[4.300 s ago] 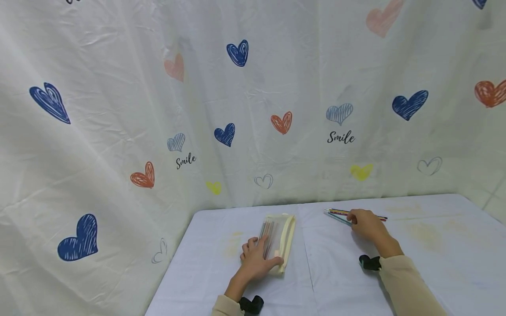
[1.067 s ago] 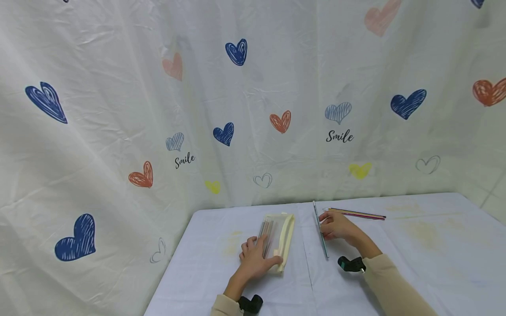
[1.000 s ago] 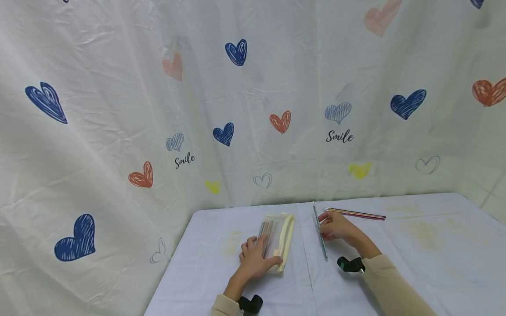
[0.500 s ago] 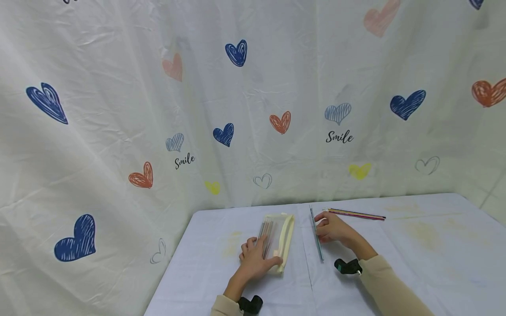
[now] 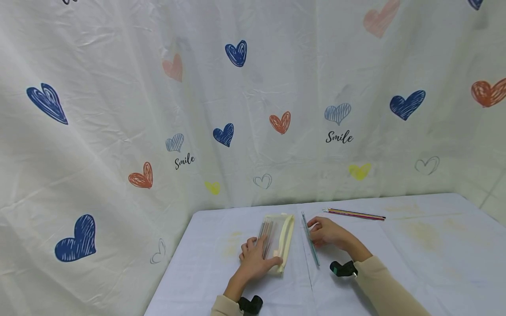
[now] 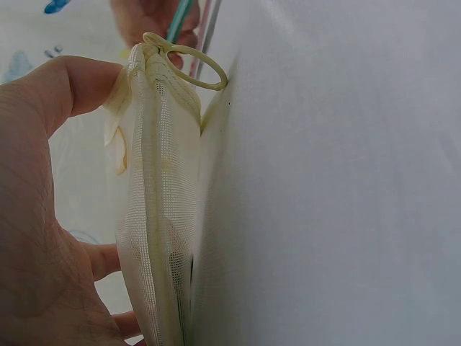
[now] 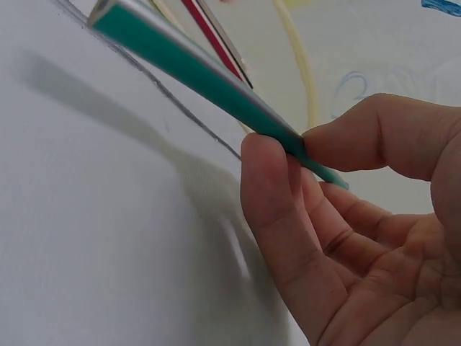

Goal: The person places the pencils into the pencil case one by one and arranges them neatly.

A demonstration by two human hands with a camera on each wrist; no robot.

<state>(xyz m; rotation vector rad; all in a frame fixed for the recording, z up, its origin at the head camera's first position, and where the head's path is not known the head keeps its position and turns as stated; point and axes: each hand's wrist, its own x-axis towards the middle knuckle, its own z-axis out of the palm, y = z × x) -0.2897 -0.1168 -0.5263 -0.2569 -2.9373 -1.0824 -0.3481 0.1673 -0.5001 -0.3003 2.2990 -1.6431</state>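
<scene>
A see-through mesh pencil pouch point(image 5: 283, 235) with a pale yellow zipper edge lies on the table, several pencils point(image 5: 267, 232) showing inside. Spread over it, my left hand point(image 5: 254, 261) rests with the thumb at the zipper side; in the left wrist view the thumb touches the pouch's point(image 6: 155, 180) edge beside a looped pull cord point(image 6: 209, 76). To the right of the pouch, my right hand point(image 5: 332, 235) pinches a teal pencil point(image 5: 311, 243) between thumb and fingers. The right wrist view shows this pencil point(image 7: 194, 72) slanting, its shadow falling on the cloth.
Several striped pencils point(image 5: 356, 214) lie together near the far edge of the white-covered table point(image 5: 419, 263). Behind the table hangs a white curtain point(image 5: 300, 79) printed with hearts. Black wrist cameras point(image 5: 343, 268) sit at both wrists.
Earlier my right hand was at the pencils at the back; it now holds the teal pencil apart from them, turned lengthwise, and has moved left toward the pouch. My left hand stayed put.
</scene>
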